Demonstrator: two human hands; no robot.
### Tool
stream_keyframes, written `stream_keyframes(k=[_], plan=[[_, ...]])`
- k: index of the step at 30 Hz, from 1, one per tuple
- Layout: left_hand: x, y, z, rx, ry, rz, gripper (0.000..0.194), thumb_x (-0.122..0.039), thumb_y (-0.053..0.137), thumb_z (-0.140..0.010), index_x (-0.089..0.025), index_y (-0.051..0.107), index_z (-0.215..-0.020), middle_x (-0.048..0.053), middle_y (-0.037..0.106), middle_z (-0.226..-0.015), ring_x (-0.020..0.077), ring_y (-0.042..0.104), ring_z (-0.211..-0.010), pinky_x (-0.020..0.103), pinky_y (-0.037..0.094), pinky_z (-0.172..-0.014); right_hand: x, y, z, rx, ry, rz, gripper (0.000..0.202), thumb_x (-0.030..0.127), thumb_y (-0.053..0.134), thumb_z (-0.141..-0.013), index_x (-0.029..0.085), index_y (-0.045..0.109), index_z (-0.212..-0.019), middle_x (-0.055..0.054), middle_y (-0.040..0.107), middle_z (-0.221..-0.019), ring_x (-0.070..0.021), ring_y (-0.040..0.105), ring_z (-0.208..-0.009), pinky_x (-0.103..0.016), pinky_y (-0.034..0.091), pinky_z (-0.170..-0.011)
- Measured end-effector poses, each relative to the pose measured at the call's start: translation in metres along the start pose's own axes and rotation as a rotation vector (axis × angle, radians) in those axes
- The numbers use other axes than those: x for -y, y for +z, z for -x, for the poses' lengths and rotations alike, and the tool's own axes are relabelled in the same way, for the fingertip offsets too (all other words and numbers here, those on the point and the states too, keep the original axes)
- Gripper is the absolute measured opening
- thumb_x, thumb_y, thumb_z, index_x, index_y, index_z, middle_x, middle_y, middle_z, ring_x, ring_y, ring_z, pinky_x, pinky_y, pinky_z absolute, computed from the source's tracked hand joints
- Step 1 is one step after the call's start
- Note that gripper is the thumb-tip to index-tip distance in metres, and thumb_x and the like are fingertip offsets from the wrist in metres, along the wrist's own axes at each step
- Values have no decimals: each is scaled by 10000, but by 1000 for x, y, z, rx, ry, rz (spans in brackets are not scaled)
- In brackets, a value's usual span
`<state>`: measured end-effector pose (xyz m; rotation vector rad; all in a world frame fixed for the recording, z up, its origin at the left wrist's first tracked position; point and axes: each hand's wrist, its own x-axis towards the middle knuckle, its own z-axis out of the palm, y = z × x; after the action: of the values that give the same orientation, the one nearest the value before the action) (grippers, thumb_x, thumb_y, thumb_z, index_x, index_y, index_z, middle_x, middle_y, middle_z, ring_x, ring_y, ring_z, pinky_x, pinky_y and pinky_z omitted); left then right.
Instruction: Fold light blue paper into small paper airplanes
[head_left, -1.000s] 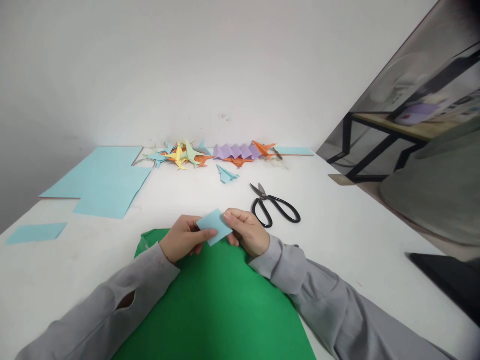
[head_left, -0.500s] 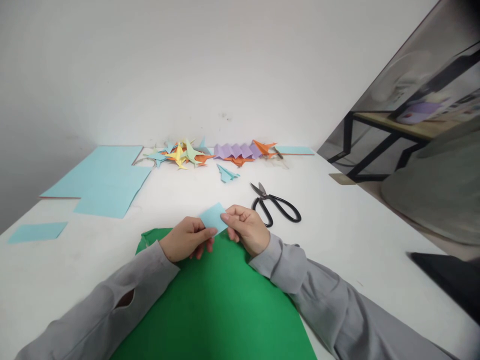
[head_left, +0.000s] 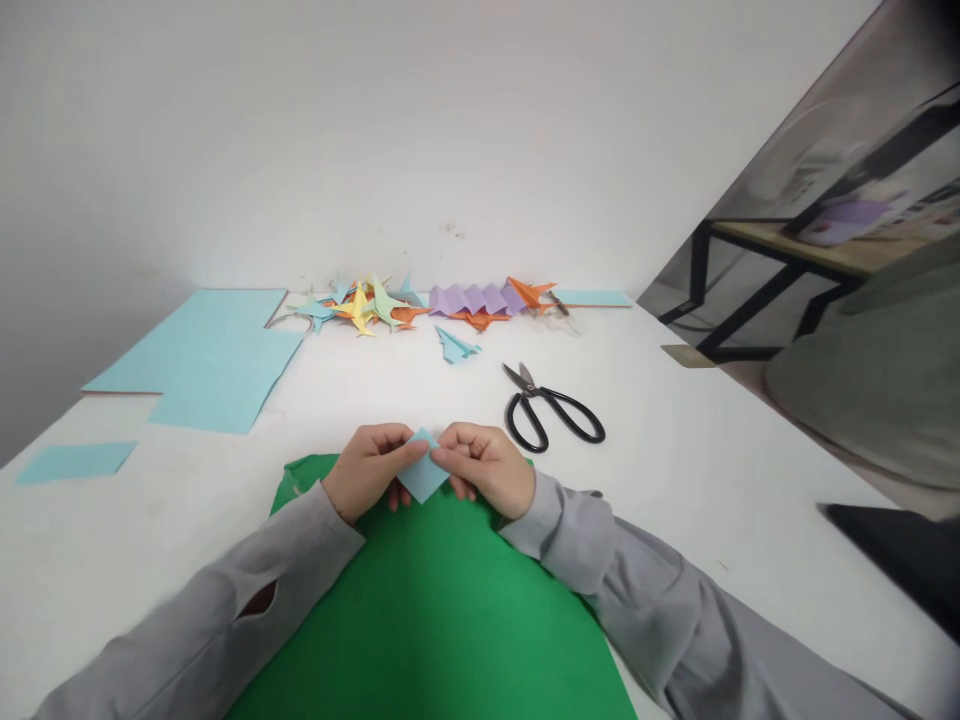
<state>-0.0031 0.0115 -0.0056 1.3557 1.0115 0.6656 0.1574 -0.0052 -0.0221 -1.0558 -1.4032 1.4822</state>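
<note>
A small light-blue square of paper (head_left: 422, 480) is held corner-up, like a diamond, between both hands over a green board or cloth (head_left: 427, 610). My left hand (head_left: 369, 468) pinches its upper left side, thumb on top. On the upper right side, my right hand (head_left: 491, 465) grips it the same way, the two thumbs almost meeting. The fingers behind the paper are partly hidden. Black-handled scissors (head_left: 531, 393) lie with blades parted just beyond my right hand. Further back rests a folded blue paper plane (head_left: 455, 345).
Large blue sheets (head_left: 217, 350) and a small blue strip (head_left: 75, 462) lie on the white table (head_left: 652, 520) at left. Folded paper figures (head_left: 367, 305) and a pleated purple paper (head_left: 476, 298) line the wall. A black object (head_left: 892, 560) sits at the right edge.
The blue paper has turned from a slanted position to a corner-up diamond and come slightly nearer. My hands have drawn closer together, both now at its upper edges.
</note>
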Motion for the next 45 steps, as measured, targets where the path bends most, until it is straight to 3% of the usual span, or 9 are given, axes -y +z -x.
stream_keyframes(k=[5, 10, 14, 21, 25, 36, 40, 45], plan=[[-2, -1, 0, -22, 36, -67, 319, -424, 594, -682, -140, 496, -573, -91, 354, -384, 20, 299, -284, 151, 201, -266, -1, 3, 3, 43, 4, 97, 254, 396, 602, -700, 162, 511, -660, 73, 485, -362, -48, 357, -298, -167, 259, -328], [-2, -1, 1, -10, 6, -16, 331, -421, 567, -705, -143, 480, -550, -85, 320, -386, 26, 277, -309, 169, 190, -293, -2, 2, 3, 58, 13, 111, 280, 413, 491, -773, 162, 507, -651, 59, 486, -369, -55, 383, -305, -166, 275, -334], [0, -1, 1, -2, -6, -29, 354, -412, 529, -733, -152, 440, -509, -82, 291, -364, 39, 265, -312, 185, 174, -307, -2, 1, 3, 21, 5, 123, 246, 381, 515, -750, 162, 509, -636, 65, 465, -361, -64, 405, -302, -168, 281, -325], [-2, -1, -1, 19, 174, -168, 275, -350, 559, -698, -119, 532, -552, -50, 412, -466, 50, 329, -448, 184, 256, -417, -3, 2, 2, 47, 1, 62, 207, 334, 504, -734, 161, 503, -622, 56, 487, -417, -68, 446, -338, -168, 312, -337], [0, -2, 1, 31, 176, -153, 256, -343, 590, -675, -104, 593, -581, -33, 466, -478, 62, 359, -468, 196, 281, -439, -1, 2, 3, 46, 6, 82, 153, 286, 512, -687, 163, 505, -596, 67, 462, -388, -67, 430, -323, -170, 305, -336], [5, -4, -5, -259, 71, 186, 249, -343, 655, -620, -127, 570, -528, -91, 312, -325, 22, 205, -319, 186, 116, -330, 1, -5, 3, -40, -24, -176, 127, 204, 490, -624, 157, 499, -506, 50, 467, -297, -52, 306, -259, -187, 196, -315], [3, -3, -3, -186, 84, 138, 254, -346, 651, -626, -124, 580, -525, -86, 319, -324, 24, 219, -320, 190, 121, -333, 1, -2, 3, -93, -60, -173, 256, 319, 484, -733, 167, 476, -527, 50, 465, -326, -60, 338, -285, -189, 220, -327], [3, 3, 1, -103, 137, -11, 267, -338, 670, -613, -118, 566, -504, -74, 355, -364, 30, 259, -357, 195, 156, -353, 2, 3, 6, 41, -12, 38, 257, 376, 566, -715, 159, 509, -588, 59, 458, -408, -72, 425, -358, -191, 310, -371]])
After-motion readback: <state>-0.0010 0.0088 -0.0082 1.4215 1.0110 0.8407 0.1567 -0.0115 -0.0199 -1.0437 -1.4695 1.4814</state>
